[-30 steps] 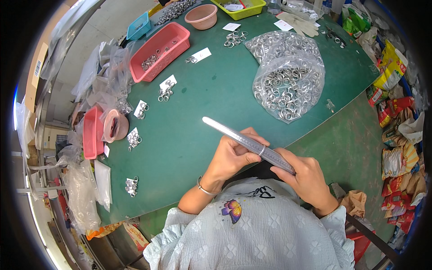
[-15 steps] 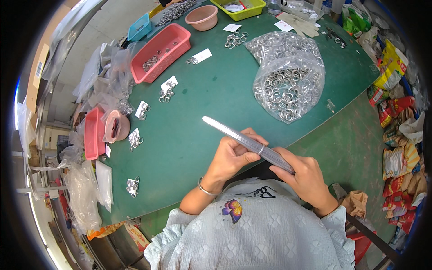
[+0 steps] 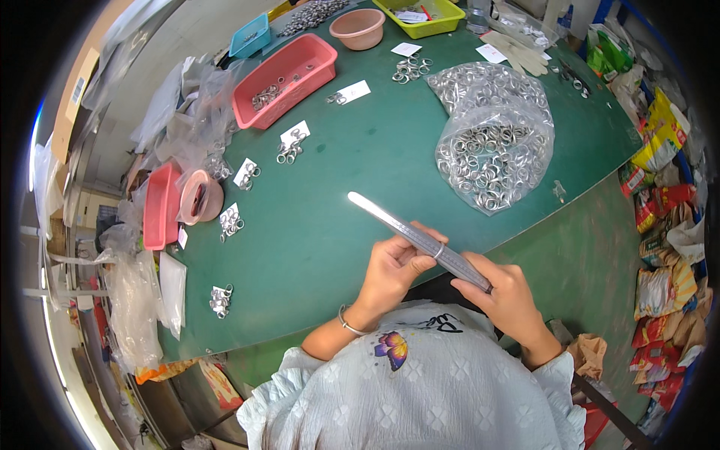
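A tapered grey metal ring mandrel slants in front of me, its bright narrow tip pointing away to the left. Around its thicker part sits a silver ring. My left hand is closed at that ring, with the thumb on the near side and fingertips on the far side. At the thick end, my right hand is wrapped around the mandrel. Beyond my hands, an open clear plastic bag full of silver rings lies on the green table.
Small ring piles with white paper slips curve along the table's left and far side. There stand a long pink basket, a pink bowl, a yellow-green tray and a blue basket. A glove lies at the far right.
The view has shifted slightly, so the table things appear further right and the near edge higher. Both hands keep their hold on the mandrel and ring.
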`<move>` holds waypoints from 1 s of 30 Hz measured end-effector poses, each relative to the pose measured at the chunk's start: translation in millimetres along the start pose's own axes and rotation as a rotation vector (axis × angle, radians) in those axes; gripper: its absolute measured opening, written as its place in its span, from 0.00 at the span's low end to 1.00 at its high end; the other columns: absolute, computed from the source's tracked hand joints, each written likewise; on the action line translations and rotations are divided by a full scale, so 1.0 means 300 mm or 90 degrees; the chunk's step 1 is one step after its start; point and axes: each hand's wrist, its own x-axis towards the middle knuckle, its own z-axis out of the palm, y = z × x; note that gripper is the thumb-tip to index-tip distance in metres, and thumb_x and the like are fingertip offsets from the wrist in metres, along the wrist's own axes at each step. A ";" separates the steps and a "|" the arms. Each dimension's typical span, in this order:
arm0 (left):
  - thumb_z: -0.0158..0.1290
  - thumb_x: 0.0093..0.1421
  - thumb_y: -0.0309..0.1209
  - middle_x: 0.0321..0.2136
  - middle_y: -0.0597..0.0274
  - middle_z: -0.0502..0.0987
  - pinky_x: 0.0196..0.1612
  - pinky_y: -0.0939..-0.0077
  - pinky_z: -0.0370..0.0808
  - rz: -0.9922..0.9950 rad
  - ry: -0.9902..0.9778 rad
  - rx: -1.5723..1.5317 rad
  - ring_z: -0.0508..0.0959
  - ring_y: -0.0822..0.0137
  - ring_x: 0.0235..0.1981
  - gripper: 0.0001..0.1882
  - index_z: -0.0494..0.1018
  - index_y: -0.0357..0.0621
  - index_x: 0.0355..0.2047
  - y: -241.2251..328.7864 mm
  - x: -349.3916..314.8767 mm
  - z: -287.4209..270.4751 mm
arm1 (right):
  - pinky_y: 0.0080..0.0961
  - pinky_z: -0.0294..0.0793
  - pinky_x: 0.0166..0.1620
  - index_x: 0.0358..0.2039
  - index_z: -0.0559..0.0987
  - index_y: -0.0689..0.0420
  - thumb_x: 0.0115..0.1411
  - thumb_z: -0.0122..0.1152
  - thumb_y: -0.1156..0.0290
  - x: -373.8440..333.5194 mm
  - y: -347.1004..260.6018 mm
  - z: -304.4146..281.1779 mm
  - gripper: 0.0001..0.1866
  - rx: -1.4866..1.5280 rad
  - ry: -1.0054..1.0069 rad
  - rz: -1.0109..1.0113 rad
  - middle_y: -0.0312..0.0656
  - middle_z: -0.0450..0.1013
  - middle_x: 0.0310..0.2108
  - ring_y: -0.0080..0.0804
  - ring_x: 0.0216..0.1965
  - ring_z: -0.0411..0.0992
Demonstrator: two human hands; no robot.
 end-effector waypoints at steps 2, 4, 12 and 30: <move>0.55 0.54 0.22 0.37 0.59 0.71 0.48 0.73 0.69 -0.011 0.017 0.003 0.71 0.68 0.41 0.11 0.72 0.30 0.38 0.003 -0.001 0.004 | 0.35 0.67 0.22 0.37 0.74 0.58 0.51 0.64 0.67 0.007 0.001 -0.002 0.15 0.060 -0.023 0.028 0.48 0.70 0.18 0.47 0.19 0.71; 0.54 0.54 0.20 0.37 0.60 0.71 0.48 0.73 0.69 -0.021 0.024 0.001 0.71 0.68 0.42 0.11 0.72 0.30 0.39 -0.002 -0.001 -0.001 | 0.35 0.67 0.22 0.38 0.74 0.59 0.51 0.64 0.68 0.011 0.002 0.004 0.15 0.018 -0.025 0.037 0.49 0.70 0.18 0.48 0.20 0.70; 0.52 0.55 0.18 0.41 0.62 0.68 0.50 0.74 0.69 -0.020 -0.038 -0.091 0.71 0.68 0.44 0.12 0.71 0.32 0.41 -0.022 -0.005 -0.006 | 0.21 0.61 0.22 0.34 0.76 0.64 0.51 0.62 0.76 0.040 -0.002 -0.020 0.09 0.079 -0.098 0.093 0.40 0.62 0.15 0.21 0.17 0.58; 0.52 0.59 0.29 0.35 0.65 0.69 0.39 0.80 0.69 0.170 0.175 -0.120 0.69 0.74 0.33 0.13 0.71 0.34 0.42 0.093 -0.051 -0.221 | 0.20 0.58 0.20 0.32 0.74 0.66 0.51 0.60 0.76 0.028 0.121 0.016 0.09 0.026 -0.120 0.112 0.37 0.62 0.14 0.18 0.16 0.57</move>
